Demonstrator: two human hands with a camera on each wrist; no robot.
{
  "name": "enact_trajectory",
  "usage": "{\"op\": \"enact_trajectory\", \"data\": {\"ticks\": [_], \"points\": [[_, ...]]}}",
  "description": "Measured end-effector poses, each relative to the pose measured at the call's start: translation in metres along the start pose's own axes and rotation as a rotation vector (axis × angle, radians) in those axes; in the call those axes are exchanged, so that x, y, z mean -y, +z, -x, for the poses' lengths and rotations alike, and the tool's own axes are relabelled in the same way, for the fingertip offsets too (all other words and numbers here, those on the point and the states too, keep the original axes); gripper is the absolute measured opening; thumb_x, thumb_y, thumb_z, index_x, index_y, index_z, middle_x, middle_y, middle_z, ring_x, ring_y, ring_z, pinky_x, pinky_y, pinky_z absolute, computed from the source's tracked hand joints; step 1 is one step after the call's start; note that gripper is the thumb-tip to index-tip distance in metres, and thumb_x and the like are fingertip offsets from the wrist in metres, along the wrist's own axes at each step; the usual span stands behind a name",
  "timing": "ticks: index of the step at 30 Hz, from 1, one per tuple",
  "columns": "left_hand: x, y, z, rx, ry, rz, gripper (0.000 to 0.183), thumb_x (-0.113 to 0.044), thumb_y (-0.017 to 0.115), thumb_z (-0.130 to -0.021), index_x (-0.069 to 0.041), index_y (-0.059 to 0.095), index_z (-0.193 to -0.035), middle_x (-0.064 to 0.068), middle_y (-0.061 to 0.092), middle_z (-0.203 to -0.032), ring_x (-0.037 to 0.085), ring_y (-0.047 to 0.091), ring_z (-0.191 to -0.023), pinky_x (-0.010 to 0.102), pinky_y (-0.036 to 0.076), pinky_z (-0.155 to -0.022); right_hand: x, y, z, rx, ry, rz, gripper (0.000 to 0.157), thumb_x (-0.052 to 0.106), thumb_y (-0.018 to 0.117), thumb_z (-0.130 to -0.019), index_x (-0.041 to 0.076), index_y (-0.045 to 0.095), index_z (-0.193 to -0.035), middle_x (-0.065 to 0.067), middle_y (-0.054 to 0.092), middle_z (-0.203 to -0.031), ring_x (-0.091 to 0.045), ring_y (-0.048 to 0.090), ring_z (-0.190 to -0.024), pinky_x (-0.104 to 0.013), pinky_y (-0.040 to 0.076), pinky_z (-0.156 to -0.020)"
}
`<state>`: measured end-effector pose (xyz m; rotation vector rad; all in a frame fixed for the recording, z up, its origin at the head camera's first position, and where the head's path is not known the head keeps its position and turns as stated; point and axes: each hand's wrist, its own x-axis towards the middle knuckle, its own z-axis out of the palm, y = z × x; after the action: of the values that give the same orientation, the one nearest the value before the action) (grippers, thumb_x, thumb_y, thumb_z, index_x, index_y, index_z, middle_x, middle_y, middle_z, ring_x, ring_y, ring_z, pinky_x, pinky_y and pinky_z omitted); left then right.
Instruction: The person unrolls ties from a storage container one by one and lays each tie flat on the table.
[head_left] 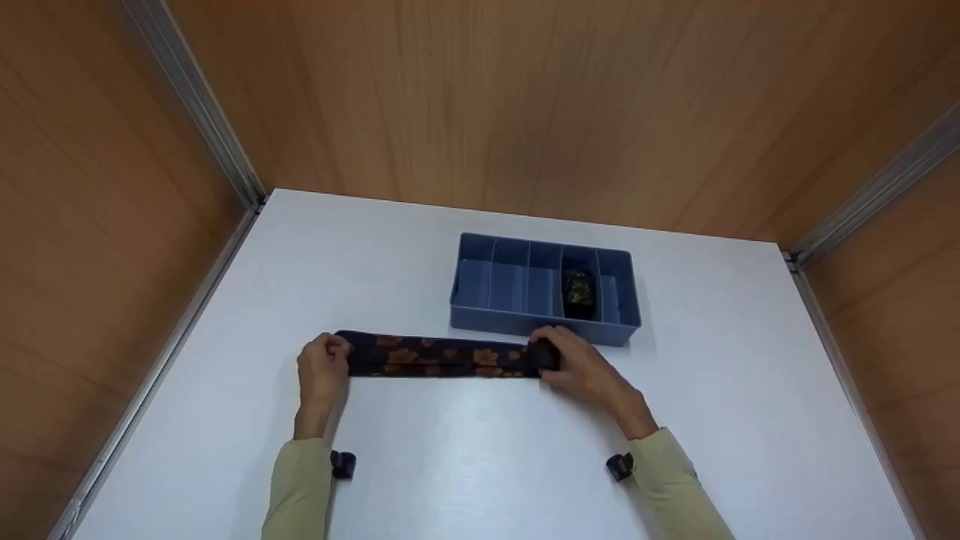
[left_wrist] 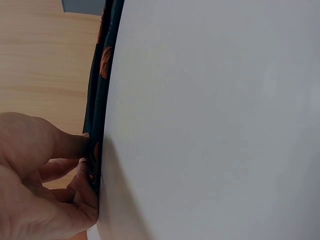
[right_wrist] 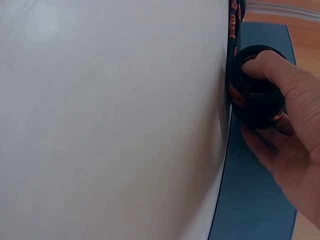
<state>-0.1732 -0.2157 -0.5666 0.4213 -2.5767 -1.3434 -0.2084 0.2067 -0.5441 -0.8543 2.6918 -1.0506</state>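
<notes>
A dark necktie (head_left: pixel 435 357) with orange flowers lies stretched sideways across the white table. Its right end is wound into a roll (right_wrist: pixel 257 102). My right hand (head_left: pixel 581 367) grips that roll, the thumb pushed into its hollow centre and the fingers around its far side. At the opposite end, my left hand (head_left: pixel 322 367) pinches the flat, wider end of the tie between thumb and fingers, low over the table, as the left wrist view also shows.
Just behind the roll stands a blue tray (head_left: pixel 544 318) split into several compartments. A dark rolled bundle with a gold pattern (head_left: pixel 579 291) sits in its second compartment from the right. Wooden panels (head_left: pixel 525 112) enclose the white table (head_left: pixel 480 465) at the back and sides.
</notes>
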Motion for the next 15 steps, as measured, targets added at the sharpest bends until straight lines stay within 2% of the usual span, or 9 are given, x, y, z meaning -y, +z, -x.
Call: {"op": "enact_trajectory", "data": {"ticks": [11, 15], "points": [[-0.001, -0.002, -0.001, 0.008, -0.019, 0.004, 0.008, 0.003, 0.061, -0.099, 0.008, 0.067, -0.1, 0.023, 0.067, -0.095, 0.033, 0.063, -0.09, 0.032, 0.048, -0.072, -0.006, -0.009, 0.008, 0.0, 0.045, 0.021, 0.049, 0.003, 0.08, -0.087, 0.015, 0.059, -0.13, -0.007, 0.06, -0.132, -0.025, 0.056, -0.118, -0.047, 0.048, -0.097], [-0.001, -0.002, -0.001, 0.011, -0.025, 0.001, 0.008, 0.003, 0.061, -0.099, 0.008, 0.068, -0.1, 0.022, 0.067, -0.094, 0.031, 0.063, -0.088, 0.03, 0.047, -0.071, -0.008, -0.011, 0.01, 0.004, 0.05, 0.038, 0.049, 0.004, 0.08, -0.087, 0.015, 0.059, -0.129, -0.008, 0.061, -0.13, -0.026, 0.056, -0.118, -0.048, 0.049, -0.098]]}}
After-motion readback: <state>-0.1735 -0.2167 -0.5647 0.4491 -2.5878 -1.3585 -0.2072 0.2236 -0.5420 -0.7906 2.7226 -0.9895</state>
